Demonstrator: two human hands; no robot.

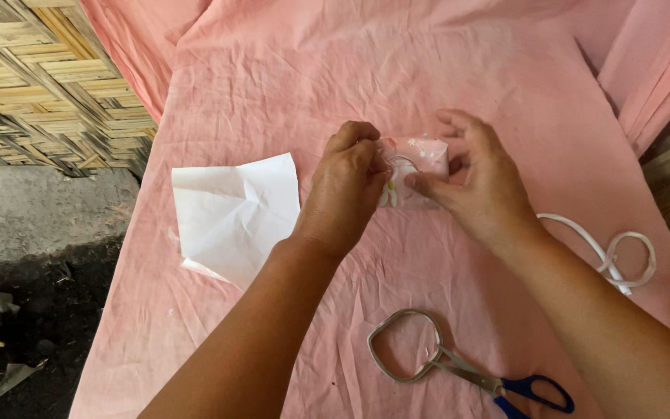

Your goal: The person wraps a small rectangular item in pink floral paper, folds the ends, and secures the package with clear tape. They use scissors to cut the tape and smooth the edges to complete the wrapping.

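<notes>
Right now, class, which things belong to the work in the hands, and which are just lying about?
In hand:
left hand
right hand
small pink wrapped box

Lying about on the pink cloth:
white paper sheet
white ribbon
blue-handled scissors

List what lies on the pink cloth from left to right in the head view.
White creased paper → left hand → small wrapped box → right hand → white ribbon. Scissors left out: they overlap the span.
</notes>
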